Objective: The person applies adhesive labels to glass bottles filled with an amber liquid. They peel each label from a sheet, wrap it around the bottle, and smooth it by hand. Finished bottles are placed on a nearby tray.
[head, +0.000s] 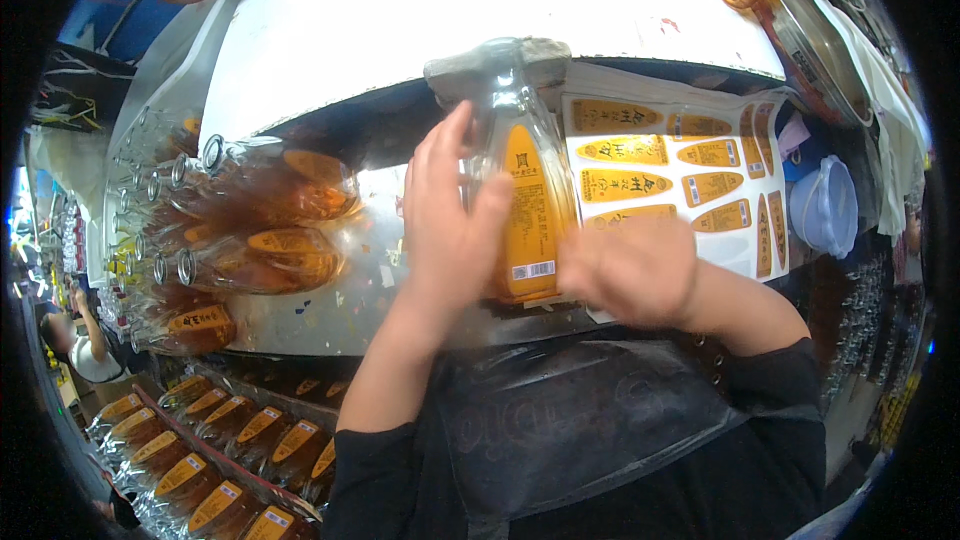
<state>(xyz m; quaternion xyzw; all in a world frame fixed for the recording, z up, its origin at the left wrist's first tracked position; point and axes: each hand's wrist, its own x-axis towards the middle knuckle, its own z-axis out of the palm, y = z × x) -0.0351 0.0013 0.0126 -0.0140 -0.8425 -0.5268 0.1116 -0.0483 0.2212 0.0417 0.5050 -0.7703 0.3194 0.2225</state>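
A clear glass bottle of amber liquid (556,187) lies before me, its neck pointing away and resting on a grey cloth-like pad (547,64). An orange tapered label (523,217) covers its upper face. My left hand (454,217) lies along the bottle's left side, thumb over the label's edge; whether it grips is unclear. At the lower right side of the bottle is my right hand (630,266), blurred, with fingers curled; whether it holds anything cannot be seen. Just right of the bottle lies a white sheet of orange and gold labels (626,180), partly under my right hand.
Several filled bottles (292,259) lie on the metal table (390,326) at left. Crates of labelled bottles (217,420) stand below. A white panel (450,0) spans the far side. At right are a pale blue bucket (825,206) and a metal basin (817,37). A person (90,349) is far left.
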